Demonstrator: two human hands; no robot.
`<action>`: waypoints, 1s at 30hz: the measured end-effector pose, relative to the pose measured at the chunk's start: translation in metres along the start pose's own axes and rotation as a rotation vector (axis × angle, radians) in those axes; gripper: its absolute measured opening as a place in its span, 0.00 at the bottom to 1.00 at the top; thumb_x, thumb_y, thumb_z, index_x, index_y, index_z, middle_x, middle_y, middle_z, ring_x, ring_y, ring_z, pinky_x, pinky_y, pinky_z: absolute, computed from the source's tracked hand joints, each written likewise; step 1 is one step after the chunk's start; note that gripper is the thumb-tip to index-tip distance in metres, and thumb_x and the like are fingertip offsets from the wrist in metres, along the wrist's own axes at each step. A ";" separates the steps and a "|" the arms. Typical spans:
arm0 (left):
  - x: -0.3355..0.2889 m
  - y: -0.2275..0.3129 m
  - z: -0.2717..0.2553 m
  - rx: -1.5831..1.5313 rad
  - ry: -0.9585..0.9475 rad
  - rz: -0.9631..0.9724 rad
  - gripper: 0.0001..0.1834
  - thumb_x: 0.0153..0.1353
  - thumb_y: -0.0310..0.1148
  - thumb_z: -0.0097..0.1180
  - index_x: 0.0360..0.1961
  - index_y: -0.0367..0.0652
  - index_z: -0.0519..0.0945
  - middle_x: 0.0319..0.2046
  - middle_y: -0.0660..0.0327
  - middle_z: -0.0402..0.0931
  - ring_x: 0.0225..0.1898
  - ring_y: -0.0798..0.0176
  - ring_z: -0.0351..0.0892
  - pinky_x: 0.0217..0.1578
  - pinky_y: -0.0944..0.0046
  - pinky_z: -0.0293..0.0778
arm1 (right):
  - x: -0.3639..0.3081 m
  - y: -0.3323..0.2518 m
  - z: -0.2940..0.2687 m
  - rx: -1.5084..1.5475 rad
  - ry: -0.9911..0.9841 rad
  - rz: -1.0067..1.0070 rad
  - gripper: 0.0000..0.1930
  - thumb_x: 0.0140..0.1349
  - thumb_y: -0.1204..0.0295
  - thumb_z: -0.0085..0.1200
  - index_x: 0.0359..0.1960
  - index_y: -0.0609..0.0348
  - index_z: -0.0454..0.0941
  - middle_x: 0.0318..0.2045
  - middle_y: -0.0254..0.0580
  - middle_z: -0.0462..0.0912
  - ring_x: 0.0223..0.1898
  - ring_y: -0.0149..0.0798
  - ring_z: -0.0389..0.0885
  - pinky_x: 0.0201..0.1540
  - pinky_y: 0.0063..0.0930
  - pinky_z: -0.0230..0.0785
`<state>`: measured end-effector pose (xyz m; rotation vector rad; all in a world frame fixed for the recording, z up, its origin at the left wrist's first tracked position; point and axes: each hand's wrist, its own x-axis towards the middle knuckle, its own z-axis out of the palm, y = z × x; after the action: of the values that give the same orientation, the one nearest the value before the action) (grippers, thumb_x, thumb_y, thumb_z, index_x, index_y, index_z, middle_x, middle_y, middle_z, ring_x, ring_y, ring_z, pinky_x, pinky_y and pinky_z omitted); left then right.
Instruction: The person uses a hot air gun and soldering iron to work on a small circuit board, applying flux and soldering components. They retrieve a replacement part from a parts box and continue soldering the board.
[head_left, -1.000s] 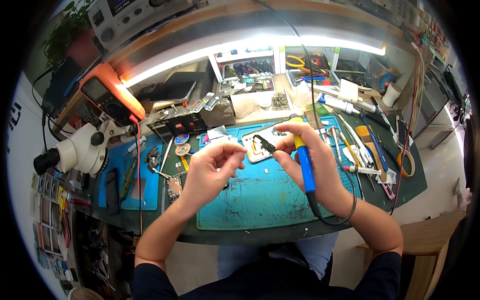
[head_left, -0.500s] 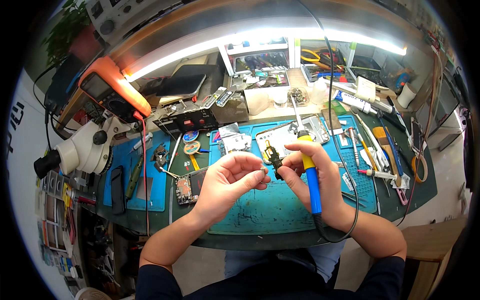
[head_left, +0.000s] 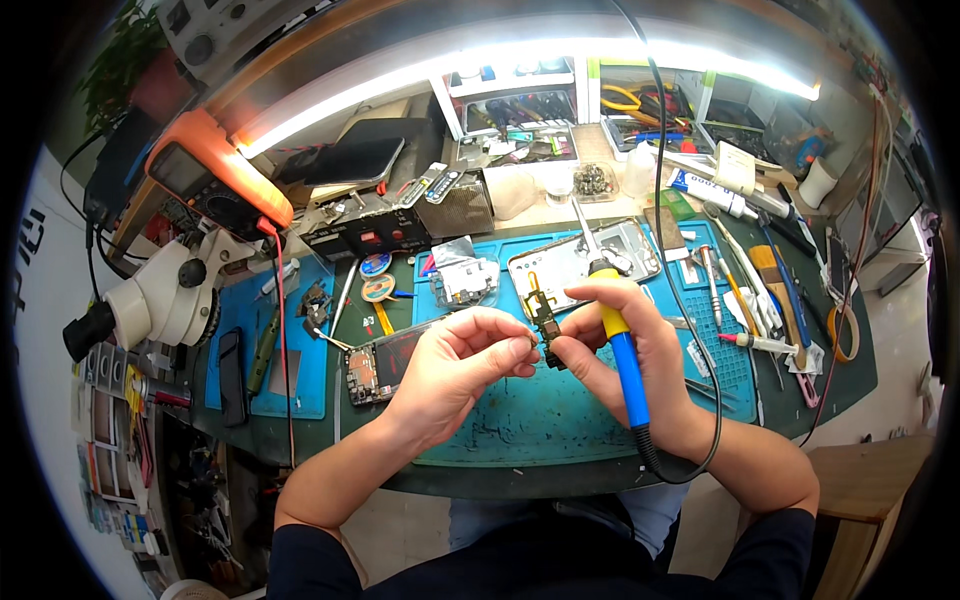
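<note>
My right hand (head_left: pixel 660 360) is closed round a soldering iron (head_left: pixel 628 375) with a blue and yellow handle, its metal tip pointing away from me. The same hand pinches a small dark electronic part (head_left: pixel 544 318), with a gold-coloured strip at its far end, between thumb and fingers. Beside that part, my left hand (head_left: pixel 460 365) is closed in a pinch; whatever tiny thing lies between its fingertips is too small to name. Both hands are above the blue work mat (head_left: pixel 500 430). Behind them lies an opened phone housing (head_left: pixel 530 268).
An opened phone (head_left: pixel 372 378) with its circuit board bare lies left of my left hand. Further left are a microscope (head_left: pixel 150 295) and an orange multimeter (head_left: pixel 215 175). Brushes, a syringe (head_left: pixel 757 343) and tweezers crowd the right side. The iron's cable (head_left: pixel 715 420) loops by my right forearm.
The dark part has turned more upright, and my left fingertips have come closer to it, now against or almost against its edge. The view has shifted slightly.
</note>
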<state>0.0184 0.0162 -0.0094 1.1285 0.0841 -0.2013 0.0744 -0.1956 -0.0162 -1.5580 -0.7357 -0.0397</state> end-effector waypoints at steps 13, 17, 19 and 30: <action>0.003 0.002 0.004 -0.002 0.031 -0.052 0.19 0.67 0.27 0.65 0.55 0.35 0.75 0.42 0.56 0.84 0.44 0.64 0.85 0.50 0.60 0.83 | -0.002 0.003 0.003 0.010 -0.009 0.026 0.23 0.62 0.82 0.64 0.58 0.57 0.74 0.32 0.39 0.85 0.33 0.30 0.87 0.38 0.24 0.80; 0.004 -0.001 0.003 -0.016 0.037 -0.042 0.18 0.67 0.27 0.65 0.55 0.35 0.76 0.43 0.56 0.84 0.45 0.65 0.85 0.50 0.60 0.83 | -0.002 0.000 0.001 -0.001 -0.039 0.048 0.25 0.62 0.82 0.65 0.59 0.58 0.72 0.36 0.39 0.85 0.36 0.29 0.86 0.41 0.23 0.80; 0.004 -0.001 0.003 -0.018 0.029 -0.036 0.19 0.67 0.27 0.65 0.55 0.35 0.75 0.43 0.56 0.84 0.45 0.65 0.85 0.50 0.61 0.83 | -0.002 0.001 0.001 -0.004 -0.038 0.041 0.24 0.62 0.81 0.65 0.59 0.58 0.72 0.36 0.38 0.85 0.36 0.29 0.86 0.41 0.23 0.80; 0.006 -0.004 0.004 0.000 0.049 -0.009 0.19 0.66 0.28 0.66 0.55 0.35 0.76 0.42 0.58 0.83 0.44 0.66 0.84 0.49 0.62 0.82 | -0.002 0.000 0.002 -0.026 -0.035 0.026 0.24 0.62 0.81 0.66 0.59 0.58 0.72 0.36 0.39 0.85 0.36 0.30 0.86 0.40 0.24 0.80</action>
<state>0.0228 0.0102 -0.0125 1.1333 0.1333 -0.1816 0.0724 -0.1950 -0.0172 -1.5963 -0.7447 -0.0029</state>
